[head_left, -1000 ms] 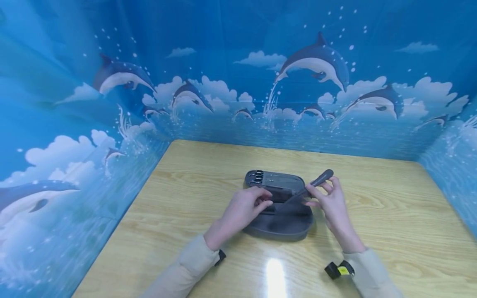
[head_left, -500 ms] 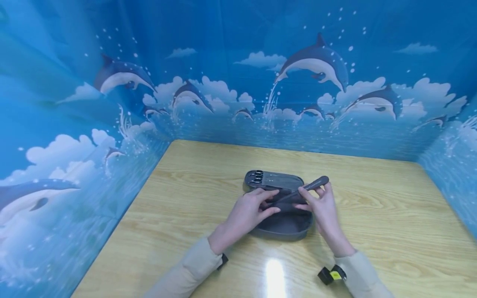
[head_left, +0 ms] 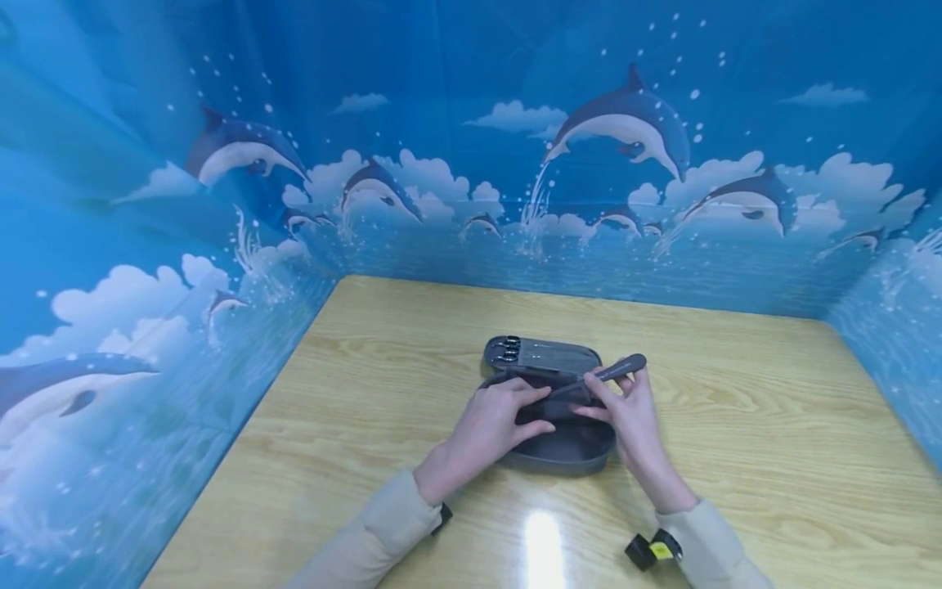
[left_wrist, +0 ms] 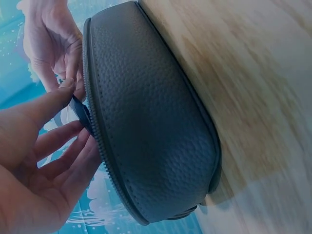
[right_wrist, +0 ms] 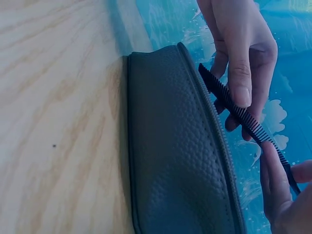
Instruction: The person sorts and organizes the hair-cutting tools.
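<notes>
Grey pebbled-leather zip case [head_left: 559, 425] lies open at centre frame of the head view on the pale wooden table [head_left: 773, 425]; right hand [head_left: 625, 413] pinches a slim dark comb [head_left: 599, 376], left hand [head_left: 496, 421] steadies its tip over the case.

Left wrist view: left fingers [left_wrist: 48, 105] pinch the comb end at the zip edge, upper left.

Right wrist view: comb teeth [right_wrist: 243, 117] run diagonally, right of frame. Advisable: keep the comb level and feed it tip-first, teeth clear of the zip.

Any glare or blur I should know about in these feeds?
Head view: a white lamp glare on the glossy wooden table, walls bowed by the lens. Left wrist view: tabletop smeared, grey leather case sharp. Right wrist view: the black toothed comb stays crisp.
</notes>
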`<state>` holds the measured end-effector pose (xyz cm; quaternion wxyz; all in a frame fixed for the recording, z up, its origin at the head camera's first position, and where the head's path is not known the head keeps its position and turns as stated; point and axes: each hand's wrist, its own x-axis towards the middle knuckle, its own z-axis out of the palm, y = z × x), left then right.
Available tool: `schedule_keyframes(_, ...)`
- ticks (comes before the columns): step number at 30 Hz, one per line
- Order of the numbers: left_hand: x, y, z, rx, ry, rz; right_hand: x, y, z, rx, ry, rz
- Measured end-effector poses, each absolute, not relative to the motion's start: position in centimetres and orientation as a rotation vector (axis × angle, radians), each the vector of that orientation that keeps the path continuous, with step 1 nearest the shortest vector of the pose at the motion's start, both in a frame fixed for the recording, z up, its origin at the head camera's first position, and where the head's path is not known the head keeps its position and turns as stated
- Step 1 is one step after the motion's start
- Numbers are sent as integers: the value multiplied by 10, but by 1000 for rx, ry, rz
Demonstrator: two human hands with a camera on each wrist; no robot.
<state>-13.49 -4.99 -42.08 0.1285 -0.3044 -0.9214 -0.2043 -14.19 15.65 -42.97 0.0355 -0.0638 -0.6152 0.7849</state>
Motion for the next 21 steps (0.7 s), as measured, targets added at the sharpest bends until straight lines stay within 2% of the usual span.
schedule_keyframes(11,-137,-50,-423,-843,-2691,-687,-143,163,-426,-63,-2006,2329)
schedule_keyframes(21,-142,-54,-419,-716,-2773,-756,-153,197,-416,20,-2293,1985)
